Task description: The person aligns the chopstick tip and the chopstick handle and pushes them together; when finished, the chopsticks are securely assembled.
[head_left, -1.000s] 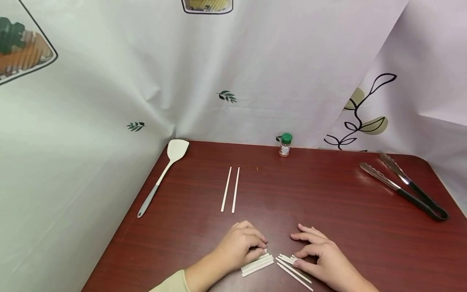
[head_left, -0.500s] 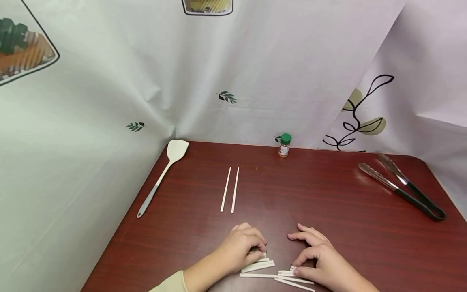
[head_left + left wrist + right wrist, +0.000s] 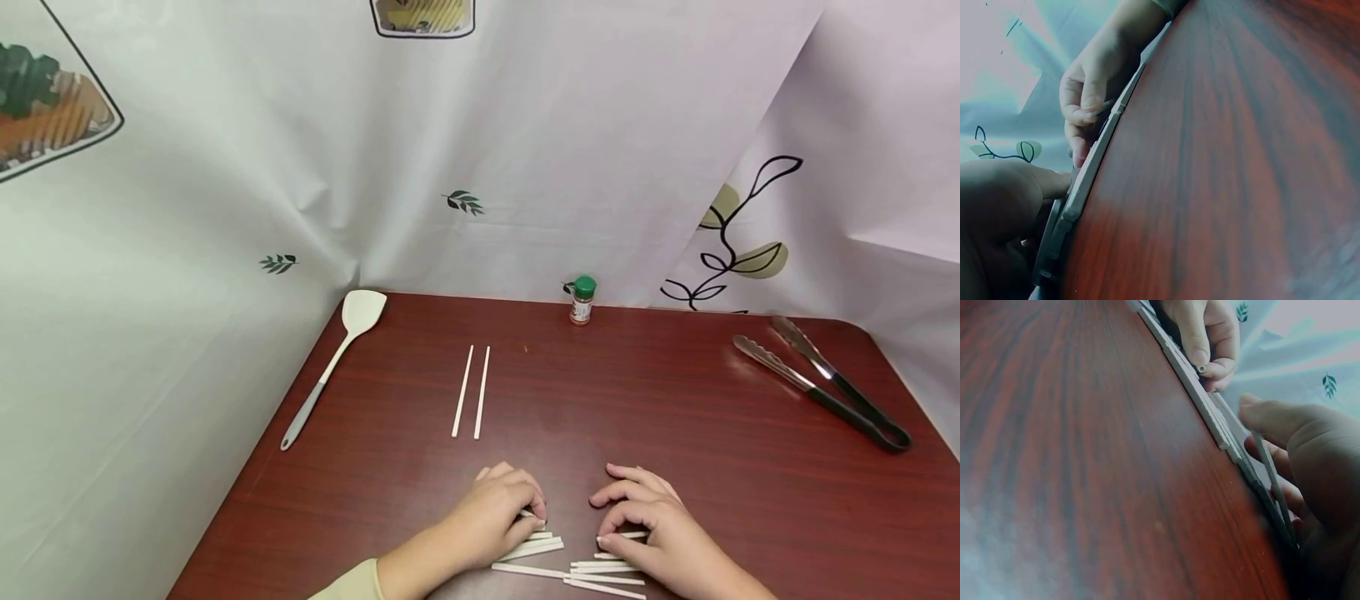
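My left hand (image 3: 498, 512) pinches a thin white stick (image 3: 1202, 369), whose square end shows between thumb and forefinger in the right wrist view. Under that hand, several more white sticks (image 3: 536, 547) lie on the table, partly covered by it. My right hand (image 3: 660, 529) holds another white stick (image 3: 635, 534) between thumb and fingers, its tip at the fingertips. Below it several sticks (image 3: 606, 579) lie almost side by side, pointing left and right. One stick (image 3: 528, 571) reaches from the left group to touch the right group.
Two white sticks (image 3: 480, 392) lie parallel farther back on the dark red table (image 3: 637, 392). A white spatula (image 3: 363, 312) with a grey handle lies left. A green-capped spice jar (image 3: 582, 302) stands at the back edge, and metal tongs (image 3: 825, 383) lie spread at right.
The right-hand sticks have turned from slanting to nearly level. One stick of the left group has slid toward the near edge. My right hand has picked up a stick; my left hand stays almost in place.
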A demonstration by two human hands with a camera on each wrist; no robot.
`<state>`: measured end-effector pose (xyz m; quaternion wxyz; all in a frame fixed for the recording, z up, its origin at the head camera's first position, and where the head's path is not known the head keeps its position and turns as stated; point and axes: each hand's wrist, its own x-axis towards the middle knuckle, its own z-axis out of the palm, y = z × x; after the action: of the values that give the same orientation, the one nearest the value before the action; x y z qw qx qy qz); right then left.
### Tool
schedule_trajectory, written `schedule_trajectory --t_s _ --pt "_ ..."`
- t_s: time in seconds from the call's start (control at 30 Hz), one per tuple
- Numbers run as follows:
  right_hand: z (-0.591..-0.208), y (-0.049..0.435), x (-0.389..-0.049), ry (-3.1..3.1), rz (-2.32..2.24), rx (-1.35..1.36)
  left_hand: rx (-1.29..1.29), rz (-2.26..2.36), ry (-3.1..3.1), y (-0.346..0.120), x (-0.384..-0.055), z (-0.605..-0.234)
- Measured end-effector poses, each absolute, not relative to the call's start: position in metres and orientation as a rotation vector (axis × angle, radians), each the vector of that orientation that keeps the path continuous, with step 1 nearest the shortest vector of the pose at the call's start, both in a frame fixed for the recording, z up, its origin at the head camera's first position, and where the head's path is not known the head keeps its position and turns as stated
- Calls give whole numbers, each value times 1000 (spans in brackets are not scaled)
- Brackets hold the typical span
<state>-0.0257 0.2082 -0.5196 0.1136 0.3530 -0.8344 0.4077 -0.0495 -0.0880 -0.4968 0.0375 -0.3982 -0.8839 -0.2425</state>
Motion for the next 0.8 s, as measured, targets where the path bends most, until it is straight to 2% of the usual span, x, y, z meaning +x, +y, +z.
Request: schedule_trajectory --t_s 0.43,0.8 --pt "-520 205 -30 -2338 1247 845 -1190 -810 -2584 -89 -55 -507" --pt "-523 201 -34 -2138 1250 1022 -1336 -864 -2238 -90 -67 -513"
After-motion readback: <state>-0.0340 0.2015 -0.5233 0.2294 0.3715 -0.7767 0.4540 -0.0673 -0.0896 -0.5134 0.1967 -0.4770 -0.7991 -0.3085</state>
